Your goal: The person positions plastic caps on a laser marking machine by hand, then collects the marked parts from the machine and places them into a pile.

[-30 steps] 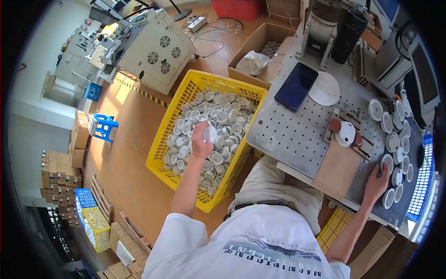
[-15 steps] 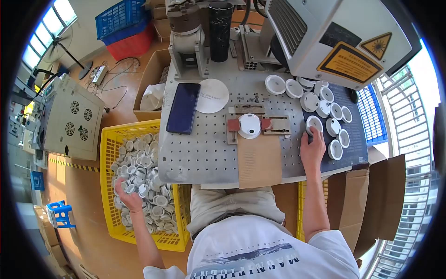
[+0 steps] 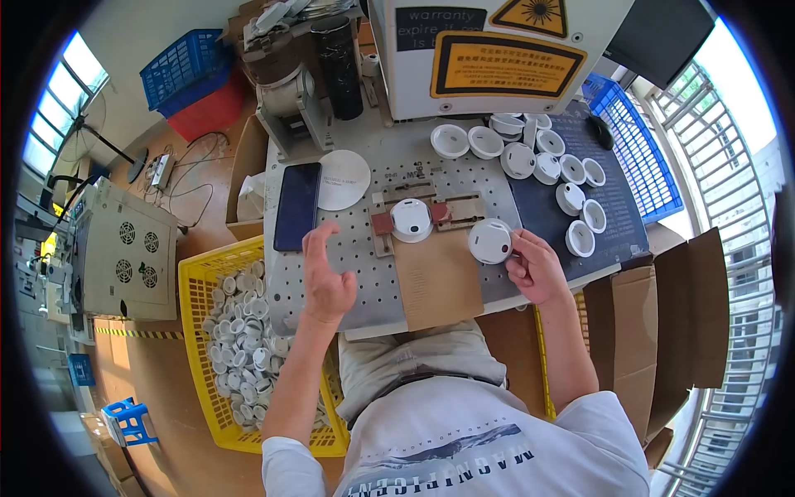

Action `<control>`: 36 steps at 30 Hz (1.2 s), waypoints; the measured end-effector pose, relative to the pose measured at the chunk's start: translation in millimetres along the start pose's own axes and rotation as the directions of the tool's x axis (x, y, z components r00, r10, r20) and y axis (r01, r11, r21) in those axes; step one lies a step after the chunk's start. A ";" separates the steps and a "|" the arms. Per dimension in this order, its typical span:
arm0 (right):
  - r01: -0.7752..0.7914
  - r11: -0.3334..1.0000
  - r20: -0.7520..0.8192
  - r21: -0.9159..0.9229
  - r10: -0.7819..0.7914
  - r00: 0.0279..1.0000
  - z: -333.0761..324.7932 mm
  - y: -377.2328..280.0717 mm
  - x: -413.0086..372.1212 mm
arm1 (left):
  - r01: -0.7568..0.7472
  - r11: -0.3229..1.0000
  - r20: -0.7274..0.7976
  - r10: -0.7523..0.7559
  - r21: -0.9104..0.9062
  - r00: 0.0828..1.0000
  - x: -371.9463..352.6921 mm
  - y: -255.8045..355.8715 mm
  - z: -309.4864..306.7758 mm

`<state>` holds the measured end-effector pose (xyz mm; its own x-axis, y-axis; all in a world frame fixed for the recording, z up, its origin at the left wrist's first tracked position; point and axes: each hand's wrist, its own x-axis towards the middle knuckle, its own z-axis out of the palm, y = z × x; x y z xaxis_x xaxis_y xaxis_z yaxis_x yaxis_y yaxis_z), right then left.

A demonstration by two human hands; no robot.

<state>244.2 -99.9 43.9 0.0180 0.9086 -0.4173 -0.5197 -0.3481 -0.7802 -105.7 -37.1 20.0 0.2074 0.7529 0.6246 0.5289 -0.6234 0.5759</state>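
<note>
Cap (image 3: 490,241) in focus: white, round, gripped at its right rim by the right hand (image 3: 537,267), fingertips closed snug on the edge and nothing else in that hand. It's low over the perforated table (image 3: 373,286), at the top-right corner of the brown card strip (image 3: 435,282), just right of the fixture (image 3: 451,214). Can't tell if it's touching down. In the fixture a second white cap (image 3: 411,219) sits btwn two red clamps, prob. to keep it centred below the laser unit (image 3: 497,50). The rim grip looks chosen to leave the cap's face clear. Left hand (image 3: 325,277) hovers over the table near the phone (image 3: 298,205), fingers spread wide, empty. Held cap lies roughly flat, closed face up twd the camera. Being round, it has no long axis in plan; its own axis runs approx. vertical. More caps sit on the dark mat (image 3: 621,215), rims up it seems, w/ loads more in the yellow crate (image 3: 192,331) lower left.
</note>
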 end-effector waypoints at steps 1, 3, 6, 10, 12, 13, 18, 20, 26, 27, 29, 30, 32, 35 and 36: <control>0.044 0.992 -0.063 -0.118 -0.052 0.997 2.9 1.2 -1.6 | -0.019 0.998 0.078 0.014 0.057 0.997 12.5 5.5 17.4; 0.137 0.895 -0.180 -0.424 -0.232 0.956 -1.1 1.6 -5.1 | -0.053 0.995 0.169 0.038 0.085 0.985 32.7 13.4 50.1; 0.251 0.223 0.058 -0.942 -0.628 0.776 -5.6 -0.5 -10.4 | -0.260 0.907 0.346 0.139 0.332 0.928 48.8 22.2 96.5; 0.296 0.096 0.213 -0.950 -0.494 0.843 16.1 -5.1 -19.1 | -0.390 0.815 0.631 0.038 0.429 0.774 46.7 40.4 117.8; 0.261 0.068 0.207 -0.963 -0.435 0.876 18.1 -1.2 -16.3 | -0.386 0.854 0.707 0.029 0.350 0.707 30.7 50.2 108.4; 0.274 0.064 0.228 -0.960 -0.397 0.889 20.2 1.6 -15.6 | -0.382 0.853 0.707 0.022 0.356 0.706 18.4 54.1 97.6; 0.274 -0.014 0.265 -0.962 -0.318 0.910 51.6 18.9 -16.6 | -0.036 0.930 0.331 -0.093 0.365 0.939 -55.5 23.0 40.0; 0.431 -0.103 0.441 -0.897 -0.290 0.849 65.6 14.4 -17.8 | 0.067 0.906 0.257 -0.189 0.419 0.948 -65.3 6.6 9.0; 0.556 -0.159 0.577 -0.816 -0.157 0.801 88.2 20.6 8.0 | 0.157 0.874 0.120 -0.236 0.460 0.964 -67.6 6.0 -17.1; 0.560 -0.167 0.582 -0.811 -0.149 0.799 92.9 23.1 11.6 | 0.162 0.870 0.121 -0.244 0.467 0.962 -67.7 6.2 -16.2; 0.553 -0.146 0.571 -0.820 -0.169 0.803 100.9 28.6 17.6 | 0.161 0.872 0.124 -0.243 0.462 0.962 -68.3 6.7 -17.3; 0.553 -0.152 0.573 -0.819 -0.166 0.802 103.4 31.2 21.2 | 0.150 0.875 0.133 -0.235 0.460 0.963 -67.7 6.9 -17.7; 0.559 -0.185 0.589 -0.808 -0.238 0.772 107.6 36.7 28.5 | 0.161 0.877 0.130 -0.244 0.453 0.961 -66.6 8.5 -18.2; 0.533 -0.163 0.556 -0.831 -0.295 0.777 114.5 44.3 35.0 | 0.190 0.875 0.116 -0.266 0.445 0.957 -67.2 8.6 -16.3; 0.533 -0.163 0.557 -0.830 -0.293 0.777 116.9 44.9 36.3 | 0.207 0.874 0.103 -0.279 0.439 0.955 -67.5 8.2 -15.8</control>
<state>121.7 -55.6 48.1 -0.3090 0.9368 0.1639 0.8037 0.3493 -0.4817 -128.3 -96.4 -9.1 0.1359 0.9143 0.3814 0.8665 -0.2963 0.4017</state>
